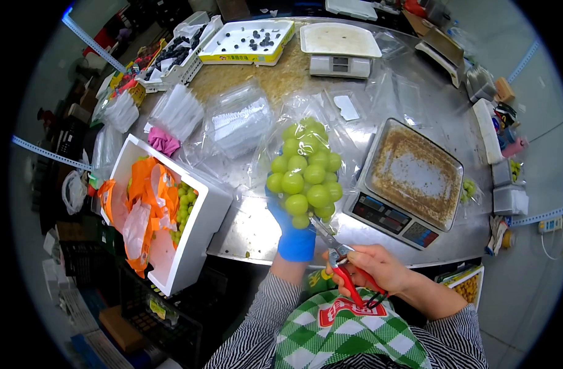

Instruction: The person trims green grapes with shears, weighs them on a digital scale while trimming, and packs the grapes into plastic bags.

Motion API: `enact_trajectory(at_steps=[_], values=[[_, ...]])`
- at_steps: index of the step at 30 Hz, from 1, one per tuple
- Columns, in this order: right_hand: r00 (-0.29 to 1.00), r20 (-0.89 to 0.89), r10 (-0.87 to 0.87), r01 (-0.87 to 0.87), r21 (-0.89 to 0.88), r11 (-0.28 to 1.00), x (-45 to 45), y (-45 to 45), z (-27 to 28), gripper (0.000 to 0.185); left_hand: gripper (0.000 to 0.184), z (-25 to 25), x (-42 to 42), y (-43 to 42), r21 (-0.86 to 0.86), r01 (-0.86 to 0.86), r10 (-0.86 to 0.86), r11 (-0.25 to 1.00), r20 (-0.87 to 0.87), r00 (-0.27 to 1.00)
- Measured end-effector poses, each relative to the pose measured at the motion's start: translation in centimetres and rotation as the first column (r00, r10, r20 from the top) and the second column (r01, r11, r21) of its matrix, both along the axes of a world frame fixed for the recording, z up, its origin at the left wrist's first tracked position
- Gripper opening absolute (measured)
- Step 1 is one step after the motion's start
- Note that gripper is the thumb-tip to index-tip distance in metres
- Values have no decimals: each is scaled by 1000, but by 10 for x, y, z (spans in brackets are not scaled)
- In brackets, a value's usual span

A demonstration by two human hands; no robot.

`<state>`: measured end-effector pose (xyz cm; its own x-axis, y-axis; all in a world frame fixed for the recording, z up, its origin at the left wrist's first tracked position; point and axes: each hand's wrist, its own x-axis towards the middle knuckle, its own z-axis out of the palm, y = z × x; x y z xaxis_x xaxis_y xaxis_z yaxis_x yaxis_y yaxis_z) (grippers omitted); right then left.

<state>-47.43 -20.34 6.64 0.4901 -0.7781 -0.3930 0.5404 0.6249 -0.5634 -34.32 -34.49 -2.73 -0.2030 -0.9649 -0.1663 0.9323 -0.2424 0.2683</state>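
Observation:
A bunch of large green grapes (306,169) lies partly inside a clear plastic bag (349,144) over the metal table. My left hand (287,227), in a blue glove, is under the bunch and supports it; its fingers are mostly hidden by the grapes. Bare, my right hand (367,270) is wrapped round the red handles of pruning shears (338,251). The shears' metal tips are at the lower end of the bunch, beside the lowest grapes.
To the right stands a scale (410,175) with a stained tray. A white foam box (198,237) with orange bags and grapes is at the left. Clear containers (238,120), another scale (340,43) and a tray of dark berries (248,40) stand farther back.

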Motion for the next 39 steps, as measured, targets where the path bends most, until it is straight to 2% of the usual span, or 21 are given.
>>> enact_trajectory(at_steps=[3, 6, 7, 10, 11, 14, 17, 20, 21, 24, 27, 30, 33, 36, 39], values=[[999, 35, -38, 37, 28, 999, 2, 0, 1, 38, 37, 18, -5, 2, 22, -14, 13, 1000, 60, 998], [937, -348, 6, -107, -270, 957, -1, 1, 4, 37, 38, 11, -8, -3, 42, 35, -34, 998, -30, 999], [936, -351, -20, -94, -304, 948, -1, 6, 5, 35, 40, 13, -7, -5, 66, 33, -30, 997, -39, 999], [866, -467, -178, -154, -588, 794, -10, 13, 0, 34, 43, 17, -6, -10, 124, 19, -15, 992, -32, 999], [859, -489, -152, -168, -548, 819, -14, 16, 1, 34, 44, 18, -5, -14, 131, 5, -3, 991, -11, 1000], [699, -660, -275, -332, -641, 692, -28, 30, -26, 36, 44, 20, -4, -25, 101, -30, 29, 994, 17, 999], [483, -789, -379, -303, -557, 774, -36, 56, -56, 39, 43, 13, 0, -34, 25, -51, 49, 998, 53, 997], [96, -916, -389, -455, -388, 802, -48, 76, -100, 43, 43, 11, -4, -40, -53, 11, -11, 999, -1, 1000], [17, -940, -342, -480, -308, 821, -51, 81, -112, 49, 44, 15, -8, -39, -44, 16, -15, 999, 10, 1000], [-204, -940, -275, -510, -138, 849, -52, 93, -156, 55, 47, 28, -19, -36, 7, 46, -46, 999, 32, 998], [-274, -913, -304, -427, -168, 889, -51, 92, -177, 59, 52, 32, -28, -30, 79, 103, -106, 991, 39, 994], [-418, -781, -464, -456, -261, 851, -53, 85, -163, 51, 56, 33, -38, -22, 78, 139, -144, 987, 62, 988], [-143, -785, -603, -255, -559, 789, -58, 65, -136, 39, 56, 43, -48, -15, 68, 181, -184, 981, 49, 982], [-84, -641, -763, -145, -750, 646, -57, 29, -65, 28, 55, 44, -56, -8, 71, 207, -209, 976, 28, 978], [-135, -711, -690, -260, -647, 717, -60, 28, -73, 28, 52, 45, -62, -6, -3, 210, -210, 978, 0, 978]])
